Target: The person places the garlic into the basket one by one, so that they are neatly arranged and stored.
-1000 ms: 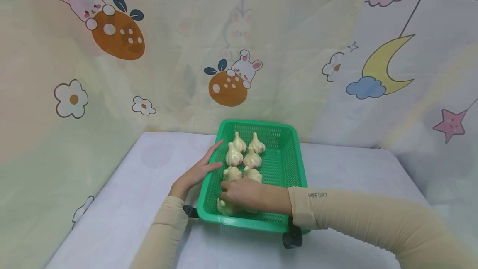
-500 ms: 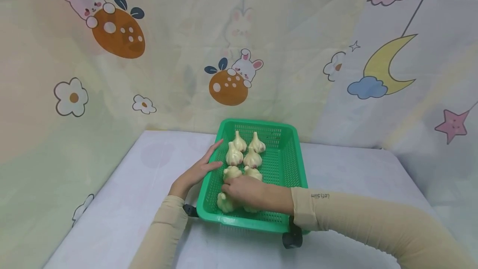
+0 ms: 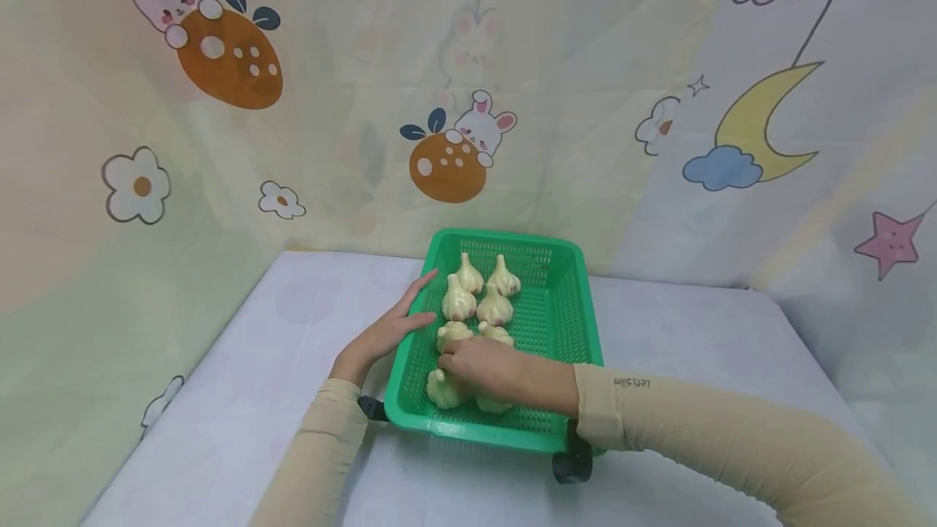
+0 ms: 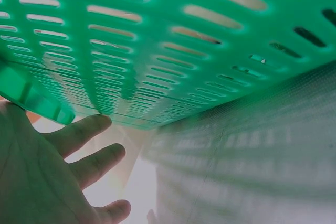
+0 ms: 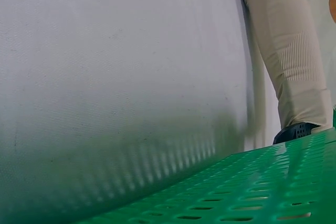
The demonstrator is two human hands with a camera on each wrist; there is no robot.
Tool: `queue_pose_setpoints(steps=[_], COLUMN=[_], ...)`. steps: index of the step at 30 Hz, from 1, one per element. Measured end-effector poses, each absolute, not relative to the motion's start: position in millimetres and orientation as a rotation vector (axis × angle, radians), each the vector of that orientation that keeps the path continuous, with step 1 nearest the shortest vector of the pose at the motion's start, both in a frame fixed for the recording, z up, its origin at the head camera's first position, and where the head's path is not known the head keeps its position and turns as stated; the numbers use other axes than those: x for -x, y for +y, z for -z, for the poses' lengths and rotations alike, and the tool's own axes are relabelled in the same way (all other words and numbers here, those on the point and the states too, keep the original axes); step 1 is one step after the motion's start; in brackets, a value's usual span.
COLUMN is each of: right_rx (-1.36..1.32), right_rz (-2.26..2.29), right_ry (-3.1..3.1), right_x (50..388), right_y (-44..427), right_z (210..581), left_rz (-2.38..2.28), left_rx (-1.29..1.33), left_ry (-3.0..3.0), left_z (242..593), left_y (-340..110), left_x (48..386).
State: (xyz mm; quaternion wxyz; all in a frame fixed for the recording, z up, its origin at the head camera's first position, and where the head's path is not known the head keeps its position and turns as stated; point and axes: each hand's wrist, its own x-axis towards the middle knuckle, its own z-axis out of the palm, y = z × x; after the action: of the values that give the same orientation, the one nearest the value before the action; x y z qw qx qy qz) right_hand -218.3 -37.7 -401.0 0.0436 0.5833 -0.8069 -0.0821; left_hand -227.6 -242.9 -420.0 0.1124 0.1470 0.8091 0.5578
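In the head view a green plastic basket [image 3: 568, 332] holds several pale garlic bulbs [image 3: 459, 299], set in two columns along its left half. My left hand [image 3: 384, 340] rests against the basket's left rim with its fingers spread. The left wrist view shows this hand's fingers [image 4: 98, 162] straight beside the slotted wall. My right hand [image 3: 486, 366] reaches over the right side into the basket, between the front pair and the pair behind. Its fingertips lie close to the front left garlic bulb [image 3: 443, 390] and are mostly hidden, so any hold on it is unclear.
The basket stands on a white-covered table [image 3: 681, 332]. Behind it hangs a patterned cloth [image 3: 571, 145] with rabbits and a moon. Black wrist devices [image 3: 573, 462] sit at both sleeves, close to the basket's front corners.
My right hand has shifted slightly back and right inside the basket, uncovering more of the front bulbs. My left hand stays at the rim. The head view has tilted slightly.
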Motion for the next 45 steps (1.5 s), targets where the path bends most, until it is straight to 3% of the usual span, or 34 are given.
queue_pose_setpoints(steps=[23,32,39,45], right_rx=[-1.695,-1.717,-1.516,-1.128], right_rz=[0.168,0.060,-0.265,-0.470], right_ry=[-2.610,-2.688,-2.818,-2.986], right_x=[221,218,264,316], right_y=[-31,-12,19,32], right_z=[398,358,302,311], left_rz=[-1.644,-1.659,-1.664,-1.674], left_rx=[-0.433,-0.443,-0.464,-0.433], left_ry=[2.379,2.403,2.425,2.395], left_z=[422,446,445,447], left_y=[-242,-247,-247,-247], left_x=[229,244,248,243])
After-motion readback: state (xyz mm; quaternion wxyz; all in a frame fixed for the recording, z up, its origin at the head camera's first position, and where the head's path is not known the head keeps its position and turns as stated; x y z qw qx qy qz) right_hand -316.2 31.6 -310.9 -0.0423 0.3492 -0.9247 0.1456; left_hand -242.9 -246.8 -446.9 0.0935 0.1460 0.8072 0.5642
